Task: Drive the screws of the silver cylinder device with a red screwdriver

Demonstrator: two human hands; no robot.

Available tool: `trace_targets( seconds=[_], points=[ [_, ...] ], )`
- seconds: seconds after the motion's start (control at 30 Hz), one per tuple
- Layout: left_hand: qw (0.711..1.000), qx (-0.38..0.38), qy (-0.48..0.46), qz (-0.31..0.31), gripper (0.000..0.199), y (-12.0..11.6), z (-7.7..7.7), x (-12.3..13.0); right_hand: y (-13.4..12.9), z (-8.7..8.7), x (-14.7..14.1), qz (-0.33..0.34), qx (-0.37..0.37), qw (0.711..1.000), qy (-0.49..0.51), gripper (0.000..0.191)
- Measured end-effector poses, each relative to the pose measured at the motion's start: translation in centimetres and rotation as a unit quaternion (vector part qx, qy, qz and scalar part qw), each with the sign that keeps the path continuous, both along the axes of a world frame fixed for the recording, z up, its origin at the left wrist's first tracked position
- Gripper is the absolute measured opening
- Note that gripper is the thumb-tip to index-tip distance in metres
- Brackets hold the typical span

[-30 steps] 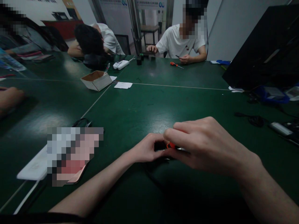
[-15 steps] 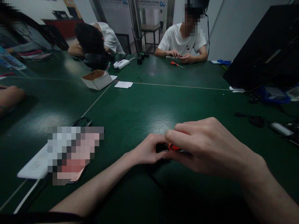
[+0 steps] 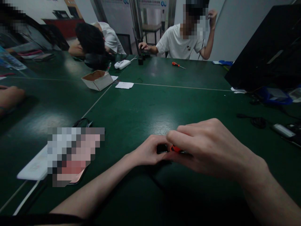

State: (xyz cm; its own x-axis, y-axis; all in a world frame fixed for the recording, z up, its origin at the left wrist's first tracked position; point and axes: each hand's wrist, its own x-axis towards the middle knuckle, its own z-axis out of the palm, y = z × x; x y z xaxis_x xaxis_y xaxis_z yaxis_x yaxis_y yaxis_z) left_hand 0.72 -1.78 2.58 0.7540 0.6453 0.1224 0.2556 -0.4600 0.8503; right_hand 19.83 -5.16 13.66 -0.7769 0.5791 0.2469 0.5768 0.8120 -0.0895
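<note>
Bare left hand (image 3: 150,152), bare right hand (image 3: 207,147), rounded knuckles (image 3: 214,123), bare forearms (image 3: 101,185)

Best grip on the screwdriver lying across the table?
I'd take the screwdriver by its orange handle, from above, pinching across its width: it lies flat, the handle looks thicker than the thin shaft, and nothing visible covers it.
</note>
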Motion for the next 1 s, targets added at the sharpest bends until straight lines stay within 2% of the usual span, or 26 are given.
trace_targets(
  seconds=[0.13,0.23,0.43,0.53,0.67,0.8,0.87,0.97,1.0],
  points=[
    [1.0,0.016,-0.02,-0.009,0.011,0.1,-0.8,-0.1,-0.2,0.4,0.2,0.011,-0.056,0.998,0.026,0.014],
    [0.999,0.029,-0.033,-0.011,0.011,0.2,-1.3,-0.1,-0.3,0.4,0.2,0.016,-0.067,0.997,0.026,0.013],
    [0.999,0.029,-0.032,-0.016,0.022,0.0,-0.3,0.0,-0.1,-0.1,0.0,-0.003,0.0,1.0,-0.009,0.007],
    [0.999,0.025,-0.029,-0.01,0.025,0.0,0.1,0.0,0.0,-0.1,0.0,-0.007,0.027,1.0,-0.007,0.013],
    [0.999,0.033,-0.014,-0.01,0.018,0.1,-0.6,-0.1,0.0,0.2,0.1,0.007,-0.02,0.999,0.029,0.009],
    [0.999,0.038,-0.016,-0.008,0.011,0.3,-1.1,-0.1,0.1,0.2,0.2,0.022,-0.064,0.997,0.039,0.014],
    [0.999,0.04,-0.013,-0.008,0.016,0.3,-1.0,-0.1,0.2,0.1,0.2,0.02,-0.056,0.998,0.031,0.014],
    [0.999,0.037,-0.016,-0.011,0.022,0.2,-0.5,0.0,0.2,-0.1,0.2,0.01,-0.003,1.0,0.019,0.004],
    [0.999,0.034,-0.017,-0.013,0.023,0.1,-0.4,0.0,0.2,-0.2,0.2,0.005,0.016,1.0,0.017,0.008]
  ],
)
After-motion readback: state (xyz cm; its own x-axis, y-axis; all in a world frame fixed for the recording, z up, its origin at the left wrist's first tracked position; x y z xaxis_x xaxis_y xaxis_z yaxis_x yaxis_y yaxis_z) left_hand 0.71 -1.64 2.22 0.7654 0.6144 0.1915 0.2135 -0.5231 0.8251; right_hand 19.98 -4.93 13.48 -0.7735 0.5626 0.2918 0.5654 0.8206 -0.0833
